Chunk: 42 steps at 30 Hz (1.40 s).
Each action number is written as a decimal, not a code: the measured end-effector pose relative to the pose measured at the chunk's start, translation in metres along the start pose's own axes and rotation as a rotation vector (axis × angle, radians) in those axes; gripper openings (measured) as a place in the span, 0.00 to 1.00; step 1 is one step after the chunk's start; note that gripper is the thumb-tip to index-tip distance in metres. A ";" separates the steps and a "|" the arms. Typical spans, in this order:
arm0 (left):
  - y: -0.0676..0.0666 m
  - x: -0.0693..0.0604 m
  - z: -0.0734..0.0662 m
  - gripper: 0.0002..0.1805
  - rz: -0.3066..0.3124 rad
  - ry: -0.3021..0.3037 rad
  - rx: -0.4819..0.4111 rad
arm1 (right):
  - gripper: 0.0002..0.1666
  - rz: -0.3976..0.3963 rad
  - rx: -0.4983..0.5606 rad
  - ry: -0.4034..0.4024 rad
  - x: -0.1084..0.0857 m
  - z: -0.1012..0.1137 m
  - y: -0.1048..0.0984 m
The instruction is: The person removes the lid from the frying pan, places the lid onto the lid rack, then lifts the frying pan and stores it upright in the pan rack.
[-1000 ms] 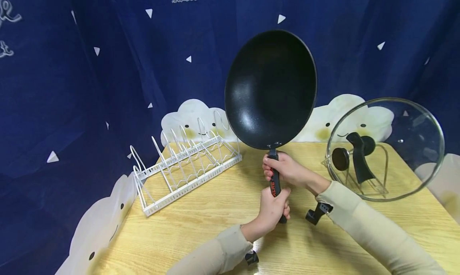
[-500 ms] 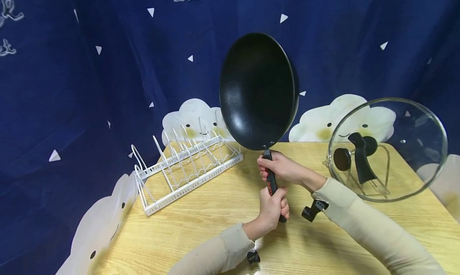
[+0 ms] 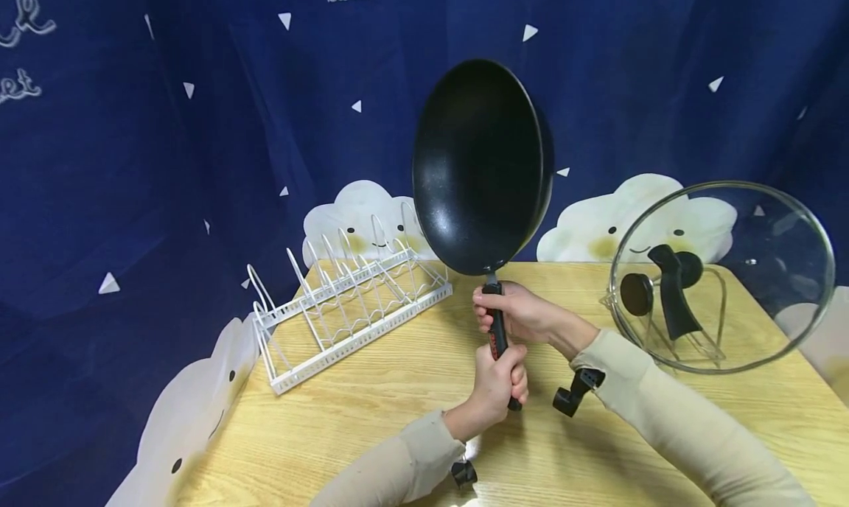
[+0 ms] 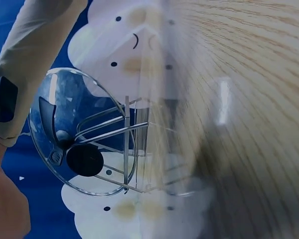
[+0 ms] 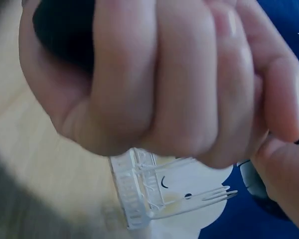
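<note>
A black deep frying pan (image 3: 479, 168) is held up above the table in the head view, its dark inside facing back and to the left. My right hand (image 3: 520, 312) grips the upper part of its black handle (image 3: 497, 337), close to the pan. Lower on the same handle my left hand (image 3: 494, 380) is wrapped round the grip, and the handle's end pokes out below. In the right wrist view the curled fingers (image 5: 184, 84) fill the top. To the left of the pan stands a white wire rack (image 3: 358, 315) with several upright loops.
At the right a large glass lid (image 3: 772, 286) with a black handle leans upright in a wire stand (image 3: 719, 323). The wooden table (image 3: 371, 396) lies beneath. A dark blue curtain (image 3: 199, 161) with white clouds hangs round the back and left.
The pan has turned so that its inside faces more to the left, and its outer side shows at the right. Both hands keep their hold and have shifted slightly left.
</note>
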<state>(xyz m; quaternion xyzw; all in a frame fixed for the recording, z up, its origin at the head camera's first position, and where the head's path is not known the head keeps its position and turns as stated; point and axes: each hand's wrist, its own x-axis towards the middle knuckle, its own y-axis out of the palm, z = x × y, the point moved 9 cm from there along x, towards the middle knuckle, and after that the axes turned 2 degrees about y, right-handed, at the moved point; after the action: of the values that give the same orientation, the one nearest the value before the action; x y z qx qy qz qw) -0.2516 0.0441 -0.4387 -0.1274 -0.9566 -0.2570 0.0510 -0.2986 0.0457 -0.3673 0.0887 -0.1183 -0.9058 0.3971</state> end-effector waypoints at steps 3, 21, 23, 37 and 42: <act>0.001 0.000 -0.002 0.19 0.009 0.003 -0.009 | 0.13 -0.008 -0.010 -0.020 0.002 0.002 0.001; -0.004 0.003 -0.010 0.15 -0.150 -0.058 0.057 | 0.15 -0.122 -0.449 -0.091 0.011 0.015 -0.003; -0.005 0.003 -0.008 0.15 -0.173 -0.055 0.056 | 0.15 -0.123 -0.467 -0.083 0.012 0.015 -0.001; -0.013 0.004 -0.013 0.11 -0.194 0.035 0.038 | 0.15 -0.097 -0.542 -0.016 0.024 0.012 0.006; -0.014 0.004 -0.014 0.11 -0.197 0.021 0.020 | 0.15 -0.082 -0.529 -0.002 0.028 0.011 0.007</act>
<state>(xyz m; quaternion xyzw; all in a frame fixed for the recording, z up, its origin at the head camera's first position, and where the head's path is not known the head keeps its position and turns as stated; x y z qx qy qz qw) -0.2592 0.0261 -0.4329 -0.0296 -0.9665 -0.2524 0.0366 -0.3152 0.0216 -0.3565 -0.0143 0.1260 -0.9206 0.3693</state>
